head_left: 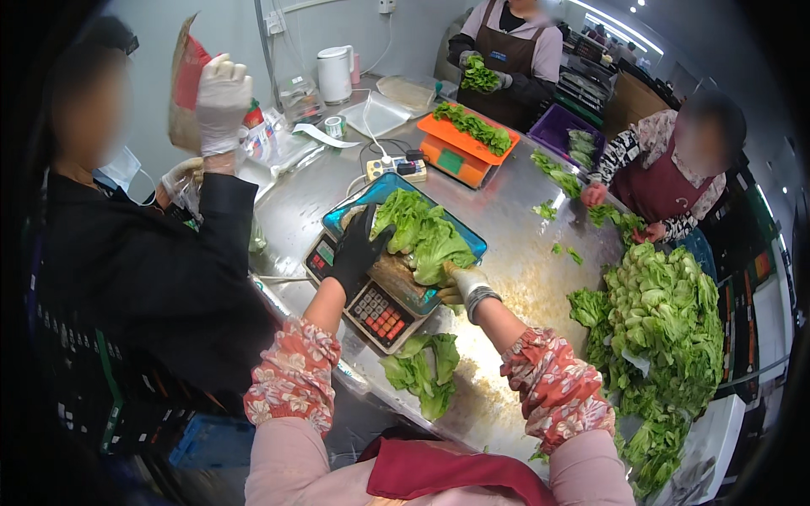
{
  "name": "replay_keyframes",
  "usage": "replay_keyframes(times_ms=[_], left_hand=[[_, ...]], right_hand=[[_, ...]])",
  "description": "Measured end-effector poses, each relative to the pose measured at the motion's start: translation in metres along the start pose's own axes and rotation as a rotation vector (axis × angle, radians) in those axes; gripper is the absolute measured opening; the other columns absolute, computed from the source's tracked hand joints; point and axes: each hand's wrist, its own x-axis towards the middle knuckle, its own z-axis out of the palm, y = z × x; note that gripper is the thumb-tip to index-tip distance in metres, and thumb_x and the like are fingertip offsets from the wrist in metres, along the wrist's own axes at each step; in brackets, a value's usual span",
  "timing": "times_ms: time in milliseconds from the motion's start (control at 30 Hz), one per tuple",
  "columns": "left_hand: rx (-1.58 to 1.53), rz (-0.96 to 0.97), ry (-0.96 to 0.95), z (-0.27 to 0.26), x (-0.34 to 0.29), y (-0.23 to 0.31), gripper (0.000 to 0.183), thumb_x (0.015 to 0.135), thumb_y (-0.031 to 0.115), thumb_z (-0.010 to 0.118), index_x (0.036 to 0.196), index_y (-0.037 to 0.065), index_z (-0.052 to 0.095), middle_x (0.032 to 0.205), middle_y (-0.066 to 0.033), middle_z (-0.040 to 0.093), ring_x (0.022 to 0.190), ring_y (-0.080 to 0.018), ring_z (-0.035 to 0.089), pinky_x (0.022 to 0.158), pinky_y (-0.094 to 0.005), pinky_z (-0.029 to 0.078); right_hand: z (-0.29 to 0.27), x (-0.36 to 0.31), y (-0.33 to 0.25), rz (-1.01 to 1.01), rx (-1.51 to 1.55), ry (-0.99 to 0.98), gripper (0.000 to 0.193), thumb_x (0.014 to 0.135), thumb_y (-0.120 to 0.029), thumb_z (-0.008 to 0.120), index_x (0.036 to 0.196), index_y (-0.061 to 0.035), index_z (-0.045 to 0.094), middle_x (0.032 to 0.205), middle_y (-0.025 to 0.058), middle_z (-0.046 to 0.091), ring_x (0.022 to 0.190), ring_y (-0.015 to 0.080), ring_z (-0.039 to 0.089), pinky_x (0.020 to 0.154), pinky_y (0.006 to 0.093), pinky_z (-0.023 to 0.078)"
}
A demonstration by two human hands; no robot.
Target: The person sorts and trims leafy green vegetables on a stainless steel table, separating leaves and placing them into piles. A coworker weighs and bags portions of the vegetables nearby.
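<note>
A bunch of green leaf lettuce [424, 232] lies across the pan of a digital scale [403, 291]. At its left end is my left hand [354, 251] in a black glove, thumb and fingers closed around the leaves. My right hand [467, 287], gloved in white, grips the lower right end of the same lettuce. The scale has a blue-edged pan, partly brown and wet, with a keypad on the near side. Some loose lettuce leaves [423, 371] rest on the metal table just in front of the scale. The fingertips of my right hand are partly hidden.
A large lettuce pile [654, 337] covers the table's right side. An orange scale [468, 143] bearing greens, a power strip [396, 171] and a white kettle [335, 74] stand farther back. Co-workers stand left, behind and right; the left one raises a bag [187, 93]. A purple crate [567, 135] sits beyond.
</note>
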Motion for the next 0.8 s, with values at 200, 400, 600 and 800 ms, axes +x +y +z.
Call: replay_keyframes(times_ms=[200, 400, 600, 800], left_hand=[[-0.007, 0.133, 0.155, 0.001, -0.025, 0.031, 0.059, 0.084, 0.034, 0.056, 0.131, 0.005, 0.037, 0.124, -0.0214, 0.045, 0.115, -0.0361, 0.042, 0.096, -0.0424, 0.034], [-0.199, 0.205, 0.119, 0.006, -0.054, 0.088, 0.050, 0.085, 0.027, 0.056, 0.126, 0.000, 0.043, 0.121, -0.0210, 0.049, 0.112, -0.0358, 0.046, 0.094, -0.0411, 0.036], [-0.499, 0.214, -0.129, 0.042, -0.103, 0.163, 0.041, 0.086, 0.021, 0.055, 0.119, -0.003, 0.049, 0.114, -0.0200, 0.055, 0.106, -0.0308, 0.054, 0.090, -0.0351, 0.041], [-0.666, 0.111, -0.463, 0.098, -0.181, 0.213, 0.038, 0.088, 0.015, 0.053, 0.123, 0.001, 0.047, 0.117, -0.0156, 0.055, 0.104, -0.0246, 0.056, 0.087, -0.0337, 0.043]], right_hand=[[-0.045, 0.020, 0.013, -0.201, -0.362, 0.129, 0.027, 0.082, -0.030, 0.063, 0.084, -0.0033, 0.059, 0.060, 0.0078, 0.060, 0.041, 0.0139, 0.053, 0.038, 0.0264, 0.042], [-0.038, 0.001, 0.038, -0.272, -0.021, -0.064, 0.023, 0.085, -0.029, 0.059, 0.084, -0.0056, 0.060, 0.062, 0.0059, 0.060, 0.045, 0.0137, 0.054, 0.040, 0.0262, 0.042], [-0.086, -0.071, 0.077, -0.169, -0.110, -0.078, 0.037, 0.086, -0.040, 0.055, 0.088, -0.0038, 0.059, 0.067, 0.0056, 0.061, 0.050, 0.0118, 0.054, 0.046, 0.0250, 0.045], [-0.171, -0.133, 0.216, -0.142, 0.028, 0.047, 0.050, 0.086, -0.026, 0.057, 0.131, -0.0101, 0.042, 0.101, 0.0072, 0.060, 0.078, 0.0111, 0.058, 0.065, 0.0244, 0.048]])
